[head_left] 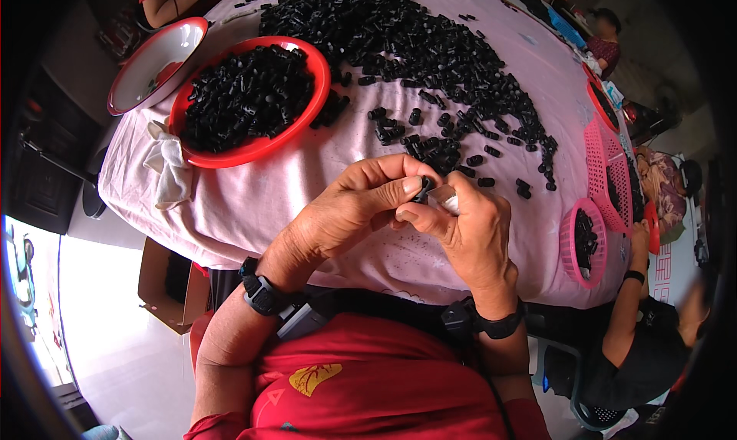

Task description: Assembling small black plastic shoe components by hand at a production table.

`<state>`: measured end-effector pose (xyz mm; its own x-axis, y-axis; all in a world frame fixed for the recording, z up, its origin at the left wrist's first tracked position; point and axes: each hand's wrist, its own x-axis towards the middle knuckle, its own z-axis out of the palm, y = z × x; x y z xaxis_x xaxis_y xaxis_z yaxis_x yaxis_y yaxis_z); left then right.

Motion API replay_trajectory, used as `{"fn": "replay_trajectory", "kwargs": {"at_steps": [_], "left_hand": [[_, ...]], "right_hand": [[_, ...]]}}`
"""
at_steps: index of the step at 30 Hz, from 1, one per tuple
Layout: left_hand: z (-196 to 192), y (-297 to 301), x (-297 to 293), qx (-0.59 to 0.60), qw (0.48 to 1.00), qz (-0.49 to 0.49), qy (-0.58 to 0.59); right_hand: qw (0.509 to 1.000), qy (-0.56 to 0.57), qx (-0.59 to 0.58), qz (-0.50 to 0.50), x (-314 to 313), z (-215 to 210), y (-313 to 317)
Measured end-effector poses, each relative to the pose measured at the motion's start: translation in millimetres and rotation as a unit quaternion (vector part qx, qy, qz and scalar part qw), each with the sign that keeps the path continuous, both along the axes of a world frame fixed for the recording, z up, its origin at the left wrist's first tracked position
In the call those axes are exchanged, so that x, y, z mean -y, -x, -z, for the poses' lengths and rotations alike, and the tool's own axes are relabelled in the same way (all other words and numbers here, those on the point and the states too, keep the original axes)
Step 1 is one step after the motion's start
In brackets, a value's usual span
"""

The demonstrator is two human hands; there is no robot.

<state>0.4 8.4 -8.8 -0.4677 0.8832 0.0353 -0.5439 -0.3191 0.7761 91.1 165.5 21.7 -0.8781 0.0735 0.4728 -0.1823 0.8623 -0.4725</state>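
Note:
My left hand (349, 202) pinches a small black cylindrical part (421, 190) between thumb and fingertips, above the near side of the pink cloth. Close against it, my right hand (477, 229) is closed with its thumb toward the part. A small whitish piece (448, 202) shows between the right fingers; its kind I cannot make out. Just beyond my hands lies a loose cluster of similar black parts (430, 150), which joins a large heap (384, 26) spread over the far table.
A red-rimmed basin (321, 98) full of black parts stands at the left, beside a white enamel basin (157, 64) and a crumpled white glove (169, 171). Pink baskets (566, 248) stand at the right edge. A cardboard box (153, 286) is below left. Other people sit around the table.

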Motion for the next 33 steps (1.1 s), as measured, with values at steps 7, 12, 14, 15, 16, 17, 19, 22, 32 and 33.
{"fn": "replay_trajectory", "kwargs": {"at_steps": [7, 12, 14, 15, 16, 17, 19, 22, 32, 33], "left_hand": [[-4, 1, 3, 0.03, 0.999, -0.016, -0.005], [-1, 3, 3, 0.057, 0.997, -0.007, -0.046], [-1, 1, 1, 0.062, 0.997, -0.01, -0.035], [-1, 1, 1, 0.062, 0.997, -0.01, -0.035], [0, 2, 2, 0.068, 0.997, -0.002, -0.044], [0, 2, 2, 0.074, 0.996, 0.006, -0.053], [2, 2, 1, 0.071, 0.996, 0.009, -0.053], [2, 2, 1, 0.071, 0.996, 0.021, -0.053], [-4, 2, 2, 0.105, 0.994, -0.014, -0.035], [-5, 1, 2, 0.104, 0.994, -0.014, -0.035]], "right_hand": [[0.999, 0.038, -0.017, -0.022, 5, -4, -3], [0.975, 0.199, -0.036, -0.088, 7, -9, 0], [0.964, 0.241, -0.015, -0.11, 8, -7, 0], [0.964, 0.242, -0.015, -0.109, 8, -7, 1], [0.958, 0.266, -0.007, -0.111, 8, -7, 1], [0.95, 0.29, 0.001, -0.113, 8, -7, 1], [0.943, 0.309, -0.006, -0.121, 6, -2, 2], [0.932, 0.336, -0.018, -0.132, 5, 1, 3], [0.913, 0.381, 0.019, -0.145, 8, 0, 3], [0.909, 0.392, 0.004, -0.142, 8, 2, 3]]}}
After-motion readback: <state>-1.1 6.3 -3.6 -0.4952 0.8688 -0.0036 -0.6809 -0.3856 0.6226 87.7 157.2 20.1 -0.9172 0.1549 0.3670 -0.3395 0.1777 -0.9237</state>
